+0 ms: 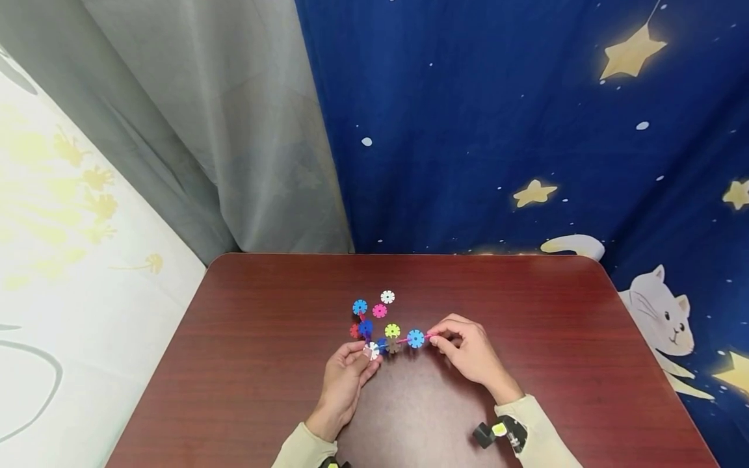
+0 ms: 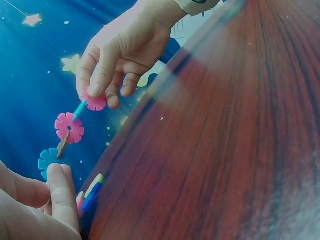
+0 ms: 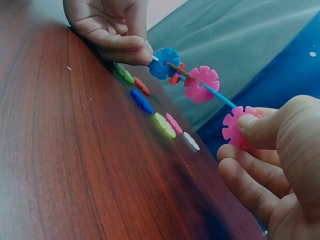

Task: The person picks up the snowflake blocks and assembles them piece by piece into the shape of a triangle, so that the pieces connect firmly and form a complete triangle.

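A chain of notched plastic discs stretches between my two hands above the table. My left hand (image 1: 344, 380) pinches a white disc (image 1: 373, 351) near the chain's bend. From there, a dark blue disc (image 1: 365, 327) and a light blue disc (image 1: 359, 307) run up and away. Towards the right come a blue disc (image 3: 164, 63), a brown disc (image 1: 393, 345), a pink disc (image 3: 202, 84) and a light blue disc (image 1: 415, 338). At the right end, my right hand (image 1: 471, 354) pinches a pink disc (image 2: 94, 99) between thumb and fingers.
On the tabletop (image 1: 263, 364) lie loose discs: a white one (image 1: 387, 297), a pink one (image 1: 380, 311), a yellow-green one (image 1: 392, 331), a red one (image 3: 142, 86), a dark blue one (image 3: 142, 101) and a green one (image 3: 124, 73). Curtains (image 1: 468, 130) hang behind the table.
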Tool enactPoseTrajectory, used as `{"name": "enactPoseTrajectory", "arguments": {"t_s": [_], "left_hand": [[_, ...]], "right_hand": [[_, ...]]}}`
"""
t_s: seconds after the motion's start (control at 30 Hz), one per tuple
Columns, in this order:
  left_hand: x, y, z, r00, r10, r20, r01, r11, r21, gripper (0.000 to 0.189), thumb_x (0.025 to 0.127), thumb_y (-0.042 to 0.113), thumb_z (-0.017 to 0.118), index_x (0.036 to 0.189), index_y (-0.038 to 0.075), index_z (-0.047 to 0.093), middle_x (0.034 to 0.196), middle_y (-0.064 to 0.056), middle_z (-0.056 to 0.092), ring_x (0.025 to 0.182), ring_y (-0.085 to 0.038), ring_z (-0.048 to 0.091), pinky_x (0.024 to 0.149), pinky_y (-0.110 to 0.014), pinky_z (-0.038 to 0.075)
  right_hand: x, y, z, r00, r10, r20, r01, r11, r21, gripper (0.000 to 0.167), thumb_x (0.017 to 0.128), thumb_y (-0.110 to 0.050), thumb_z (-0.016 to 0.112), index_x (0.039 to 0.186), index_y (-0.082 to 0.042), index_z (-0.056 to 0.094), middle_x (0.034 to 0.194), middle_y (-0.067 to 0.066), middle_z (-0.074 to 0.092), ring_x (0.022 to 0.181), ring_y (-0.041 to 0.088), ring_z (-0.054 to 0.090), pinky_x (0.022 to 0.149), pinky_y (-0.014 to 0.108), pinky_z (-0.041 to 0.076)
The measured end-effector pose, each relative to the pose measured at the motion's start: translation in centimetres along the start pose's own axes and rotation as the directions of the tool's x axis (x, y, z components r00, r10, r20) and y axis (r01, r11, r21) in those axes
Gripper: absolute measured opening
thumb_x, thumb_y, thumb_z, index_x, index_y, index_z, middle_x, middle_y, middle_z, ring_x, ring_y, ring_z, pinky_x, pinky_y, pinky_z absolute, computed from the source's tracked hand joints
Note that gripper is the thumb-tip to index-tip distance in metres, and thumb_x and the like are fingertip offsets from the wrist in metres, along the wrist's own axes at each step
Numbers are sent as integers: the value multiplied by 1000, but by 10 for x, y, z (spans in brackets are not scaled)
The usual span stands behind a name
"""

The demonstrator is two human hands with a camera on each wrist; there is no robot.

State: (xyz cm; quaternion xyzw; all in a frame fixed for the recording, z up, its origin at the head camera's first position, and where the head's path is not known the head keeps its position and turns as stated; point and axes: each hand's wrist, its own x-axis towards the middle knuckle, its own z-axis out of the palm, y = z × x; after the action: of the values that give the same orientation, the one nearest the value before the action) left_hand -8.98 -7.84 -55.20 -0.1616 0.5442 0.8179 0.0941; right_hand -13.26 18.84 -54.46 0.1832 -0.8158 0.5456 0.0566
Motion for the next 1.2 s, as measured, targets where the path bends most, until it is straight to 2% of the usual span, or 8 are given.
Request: {"name": "enactPoseTrajectory", "arguments": {"t_s": [0.3,0.5,0.63,0.77,0.93,1.07,1.2], "left_hand": [[1,0,-1,1000,6,7,-6,1000,4,28,106,-1,59,131,-10,50,97,-5,66,92,-18,78,88,-27,65],[2,0,-1,1000,7,8,-7,1000,1,29,105,-1,60,131,-10,50,98,-6,66,93,-19,78,89,-28,65],[3,0,-1,1000,9,7,-9,1000,2,29,105,-1,61,130,-10,51,98,-6,66,92,-19,78,88,-28,65],[3,-1,-1,1000,11,6,-11,1000,1,26,104,-2,61,127,-10,52,100,-7,68,91,-19,79,87,-28,65],[2,-2,1,1000,31,-5,-31,999,10,21,102,-4,62,120,-10,54,98,-8,70,88,-18,79,85,-29,66],[0,-3,3,999,51,-1,-51,998,38,18,100,-5,65,115,-11,55,95,-8,71,86,-18,79,85,-30,66],[0,-3,3,999,37,-9,-37,998,48,15,99,-7,65,112,-10,57,94,-8,71,86,-17,79,84,-30,66]], "right_hand": [[1,-2,0,1000,2,-24,-2,1000,7,19,92,-2,81,99,-19,81,93,1,73,66,24,69,52,26,59],[1,-4,-1,1000,-5,-5,5,1000,-6,15,94,-8,81,99,-23,81,93,-6,71,62,20,68,52,27,60],[1,-3,-1,999,-33,14,33,999,-7,13,95,-8,79,100,-20,82,93,-6,71,61,15,67,52,27,60],[2,-2,2,998,-68,10,68,998,-15,12,95,-7,79,99,-18,82,93,-6,72,69,10,68,56,23,60],[1,1,7,994,-107,-9,107,994,-5,15,94,-2,79,98,-16,82,92,-3,75,74,9,71,67,20,63],[1,2,9,990,-131,-56,131,991,4,20,90,3,80,97,-15,82,92,0,76,72,14,71,66,18,62],[1,0,11,988,-136,-71,135,991,-19,21,89,5,81,97,-15,81,92,3,76,73,17,71,65,18,61]]}}
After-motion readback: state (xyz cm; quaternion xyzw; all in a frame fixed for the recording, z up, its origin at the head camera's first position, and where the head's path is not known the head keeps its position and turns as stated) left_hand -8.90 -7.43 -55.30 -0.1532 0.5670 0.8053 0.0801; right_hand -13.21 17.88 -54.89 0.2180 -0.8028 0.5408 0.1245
